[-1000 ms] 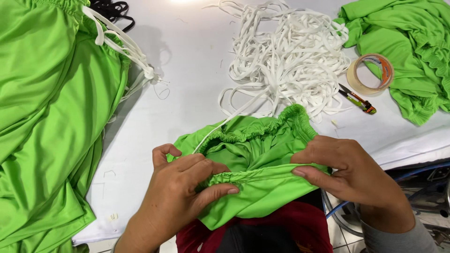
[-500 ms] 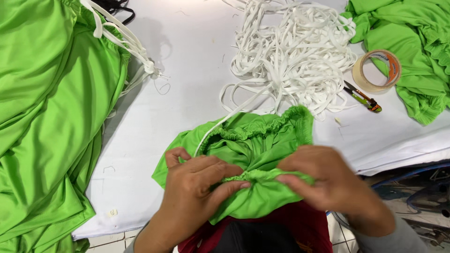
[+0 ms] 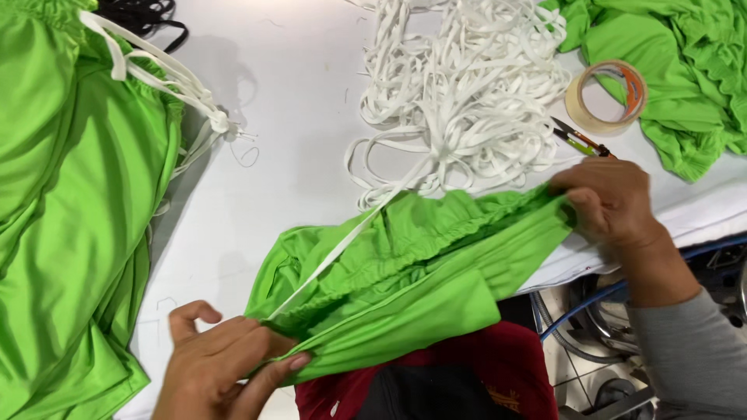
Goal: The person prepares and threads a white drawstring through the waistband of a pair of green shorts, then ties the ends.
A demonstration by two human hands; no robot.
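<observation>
We hold a green cloth [image 3: 405,272] with both hands at the near edge of the white table [image 3: 296,109]. Our left hand [image 3: 222,365] is closed on one end of its bunched band, down by the near edge. Our right hand [image 3: 611,204] is closed on the other end, out toward the right edge. With the hands far apart, the band is pulled out long and its wrinkles spread flat.

A white string [image 3: 342,243] runs from the left hand up across the cloth to a big heap of white strings [image 3: 467,93] in the middle of the far side, so it looks like the string goes into the band.

A roll of tape [image 3: 607,95] and a small pair of snips [image 3: 582,140] lie just behind the right hand, close enough to grab. More green cloth is piled along the left edge [image 3: 70,218] and in the far right corner [image 3: 685,70], apart from the piece we hold.
</observation>
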